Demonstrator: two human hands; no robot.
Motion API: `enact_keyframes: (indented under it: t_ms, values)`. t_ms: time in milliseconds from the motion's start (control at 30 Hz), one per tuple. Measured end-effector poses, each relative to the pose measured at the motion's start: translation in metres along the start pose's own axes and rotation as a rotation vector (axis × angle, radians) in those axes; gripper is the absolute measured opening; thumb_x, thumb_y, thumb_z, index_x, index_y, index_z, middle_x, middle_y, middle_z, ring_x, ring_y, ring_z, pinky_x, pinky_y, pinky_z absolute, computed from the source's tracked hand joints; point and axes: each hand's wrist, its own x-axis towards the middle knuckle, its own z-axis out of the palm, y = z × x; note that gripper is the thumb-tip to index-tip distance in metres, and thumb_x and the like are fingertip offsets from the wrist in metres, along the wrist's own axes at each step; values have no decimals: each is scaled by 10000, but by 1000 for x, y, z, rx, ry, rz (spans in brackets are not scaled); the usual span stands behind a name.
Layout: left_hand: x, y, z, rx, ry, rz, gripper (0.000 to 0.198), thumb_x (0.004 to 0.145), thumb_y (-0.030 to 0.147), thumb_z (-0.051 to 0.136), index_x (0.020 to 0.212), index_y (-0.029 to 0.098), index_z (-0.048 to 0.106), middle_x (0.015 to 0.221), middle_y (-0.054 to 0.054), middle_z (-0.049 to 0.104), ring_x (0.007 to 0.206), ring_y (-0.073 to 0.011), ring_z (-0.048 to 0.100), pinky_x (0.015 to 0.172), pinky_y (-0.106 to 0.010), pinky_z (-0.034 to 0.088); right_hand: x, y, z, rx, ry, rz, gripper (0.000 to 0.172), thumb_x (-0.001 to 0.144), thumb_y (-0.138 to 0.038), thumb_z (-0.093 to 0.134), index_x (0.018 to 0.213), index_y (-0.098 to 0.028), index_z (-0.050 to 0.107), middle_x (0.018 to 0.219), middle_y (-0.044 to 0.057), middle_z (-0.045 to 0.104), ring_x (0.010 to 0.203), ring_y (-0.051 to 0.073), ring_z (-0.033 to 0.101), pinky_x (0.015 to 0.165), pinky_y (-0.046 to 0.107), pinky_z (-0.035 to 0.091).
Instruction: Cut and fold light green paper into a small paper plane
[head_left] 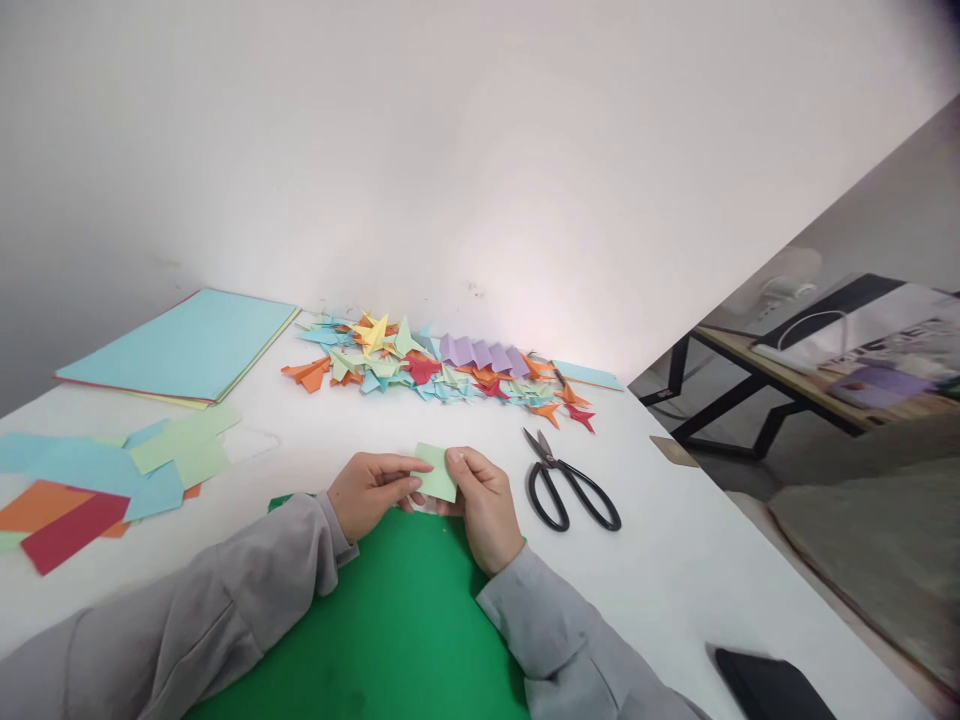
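The left hand (pixel 369 497) is pinching the left side of a small light green paper square (pixel 435 474) with its thumb and fingers. The right hand (pixel 489 508) is pinching the other side, and its thumb is pressing near a top corner. The square is sitting between the 2 hands, by the far edge of the green mat (pixel 390 620). Fingers are hiding its bottom, so I'm not telling what is happening there.

The paper is looking thin. I'm thinking it could be tearing if the 2 hands are pulling apart too hard. If the right thumb is squeezing too much, it could be making a bad crease. If the pinch is getting loose, the square could be falling.

Black-handled scissors (pixel 550 461) are lying just beside the right hand, with their blades a bit apart. A careless hand could be bumping them and getting poked. Loose paper pieces (pixel 82 462) are lying near the left sleeve (pixel 187 640), so a swinging arm could be messing them up. Folded paper shapes (pixel 375 362) are resting by the wall (pixel 420 180), and a reaching arm could be squashing their points.
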Motion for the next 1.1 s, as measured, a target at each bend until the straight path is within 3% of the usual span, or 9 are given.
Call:
enact_keyframes:
  t_ms: [167, 467, 733, 1100]
  values:
    - [2, 1, -1, -68, 45, -66, 241, 578, 189, 661, 803, 101, 673, 513, -28, 650, 456, -105, 564, 507, -233, 477, 0, 2, 0, 24, 7, 6, 298, 719, -442, 550, 595, -174, 513, 477, -50, 446, 406, 87, 413, 358, 197, 365]
    - [3, 0, -3, -137, 76, -49, 234, 538, 163, 693, 766, 114, 678, 516, -21, 656, 447, -98, 566, 495, -221, 478, 2, 4, -1, 51, -7, 3, 324, 750, -453, 505, 589, -173, 487, 411, -52, 448, 364, 92, 426, 365, 199, 354]
    - [7, -4, -7, -335, 168, -92, 267, 487, 179, 738, 736, 112, 670, 534, -16, 647, 529, -128, 608, 515, -225, 485, 1, 1, -2, 17, -105, 8, 273, 737, -408, 542, 863, -166, 566, 561, -9, 597, 393, 93, 496, 385, 193, 354]
    - [6, 1, -5, -318, 201, -102, 313, 416, 133, 767, 712, 112, 666, 531, -9, 653, 471, -93, 562, 507, -222, 476, 1, 3, -3, -3, -119, -14, 244, 756, -373, 530, 880, -166, 563, 595, 4, 622, 411, 87, 513, 402, 194, 373]
